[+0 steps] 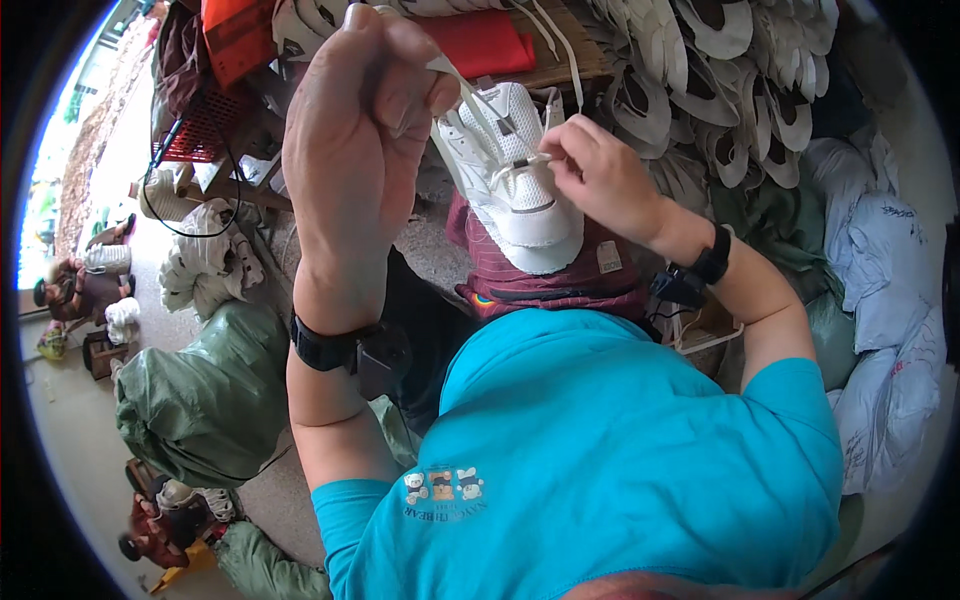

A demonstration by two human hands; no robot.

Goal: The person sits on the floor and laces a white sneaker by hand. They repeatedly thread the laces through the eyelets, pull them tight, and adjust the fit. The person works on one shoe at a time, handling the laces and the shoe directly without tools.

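A white mesh shoe upper point(540, 228) rests on my lap, over maroon striped cloth point(480, 255), its rounded toe toward me. White shoelace point(458, 76) runs up from the upper to my left hand point(355, 150), which is raised close to the camera, its curled fingers pinching the lace. On the upper's right side, my right hand point(610, 180) has thumb and fingertips pressed together on a short stretch of lace by the dark loop. The lace row lies between both hands. Each wrist wears a black strap with a small device.
White shoe uppers point(720, 70) hang bunched at the far right. A red piece point(485, 42) lies on a wooden surface ahead. Green sacks point(205, 390) and bundled uppers point(210, 255) stand left; pale sacks point(880, 300) are stacked right. Other people point(85, 285) sit at far left.
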